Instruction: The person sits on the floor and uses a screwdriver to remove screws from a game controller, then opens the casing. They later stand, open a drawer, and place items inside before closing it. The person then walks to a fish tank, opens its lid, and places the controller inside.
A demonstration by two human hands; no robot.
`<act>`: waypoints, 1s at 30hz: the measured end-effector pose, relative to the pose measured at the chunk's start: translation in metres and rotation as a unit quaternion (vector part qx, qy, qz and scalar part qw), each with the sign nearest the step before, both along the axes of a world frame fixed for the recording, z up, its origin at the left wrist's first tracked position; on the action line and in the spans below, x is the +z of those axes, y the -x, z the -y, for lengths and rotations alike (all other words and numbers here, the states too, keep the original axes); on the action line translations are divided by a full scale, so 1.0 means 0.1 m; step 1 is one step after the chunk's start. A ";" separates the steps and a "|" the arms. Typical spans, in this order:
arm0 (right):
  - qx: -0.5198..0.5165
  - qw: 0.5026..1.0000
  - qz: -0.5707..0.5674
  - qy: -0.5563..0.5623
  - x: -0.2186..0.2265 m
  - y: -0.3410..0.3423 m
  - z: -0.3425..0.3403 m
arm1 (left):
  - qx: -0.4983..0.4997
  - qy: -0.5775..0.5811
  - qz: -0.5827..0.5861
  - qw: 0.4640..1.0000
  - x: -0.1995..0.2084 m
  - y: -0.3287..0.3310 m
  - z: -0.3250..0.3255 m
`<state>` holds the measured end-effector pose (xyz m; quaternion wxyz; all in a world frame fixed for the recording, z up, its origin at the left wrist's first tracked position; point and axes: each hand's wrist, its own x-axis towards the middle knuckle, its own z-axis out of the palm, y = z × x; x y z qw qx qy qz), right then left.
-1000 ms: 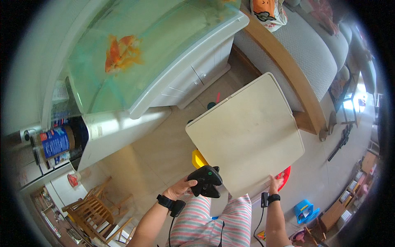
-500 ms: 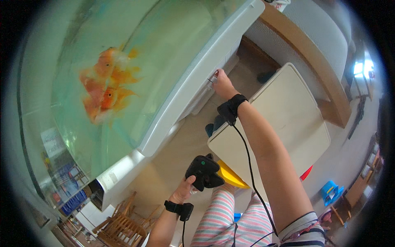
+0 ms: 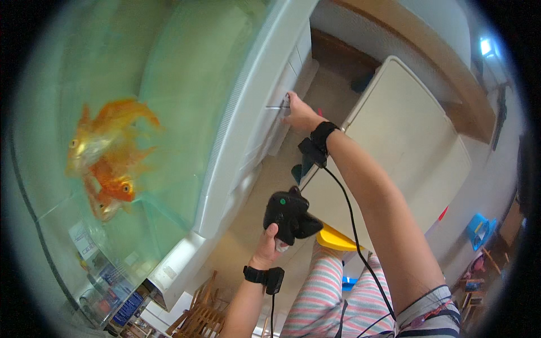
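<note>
My left hand [image 3: 268,248] is closed around a black, cat-head-shaped object [image 3: 284,214] with pointed ears and a green dot. Something small and white [image 3: 280,244] shows under its fingers. My right arm reaches forward past a cream tabletop. The right hand [image 3: 301,114] is at the white cabinet front [image 3: 273,121] below a fish tank [image 3: 217,152], fingers bent together beside a thin dark line in that front. Whatever those fingers grip is hidden. Inside the tank, several orange and white goldfish [image 3: 115,183] swim close together.
The cream folding table [image 3: 400,141] stands right of the cabinet, under my right forearm. A yellow curved piece [image 3: 338,239] shows by my knees. A black cable [image 3: 350,236] hangs from my right wrist. Wooden chairs [image 3: 203,310] stand lower left; a blue plastic item [image 3: 479,230] sits at far right.
The view has shifted, so the tank sits further left. My left hand with the black object is nearer the table. The dark line by my right fingers looks longer. The goldfish have turned.
</note>
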<state>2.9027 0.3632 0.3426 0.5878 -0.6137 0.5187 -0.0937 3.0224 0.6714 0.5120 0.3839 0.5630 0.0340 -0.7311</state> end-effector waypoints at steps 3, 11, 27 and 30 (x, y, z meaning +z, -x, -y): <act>0.035 0.992 -0.095 0.070 0.14 0.13 -0.05 | 0.024 -0.004 0.045 0.999 -0.06 0.03 0.08; 0.002 0.973 -0.215 0.079 0.44 0.67 -0.11 | 0.011 0.063 0.006 0.998 -0.15 0.07 0.71; -0.140 0.812 -0.344 0.450 0.38 1.43 -0.22 | 0.063 0.127 0.059 0.988 -0.28 0.52 2.22; -0.116 0.838 -0.376 0.380 0.37 1.40 -0.24 | 0.070 0.188 0.098 0.975 -0.30 0.57 2.55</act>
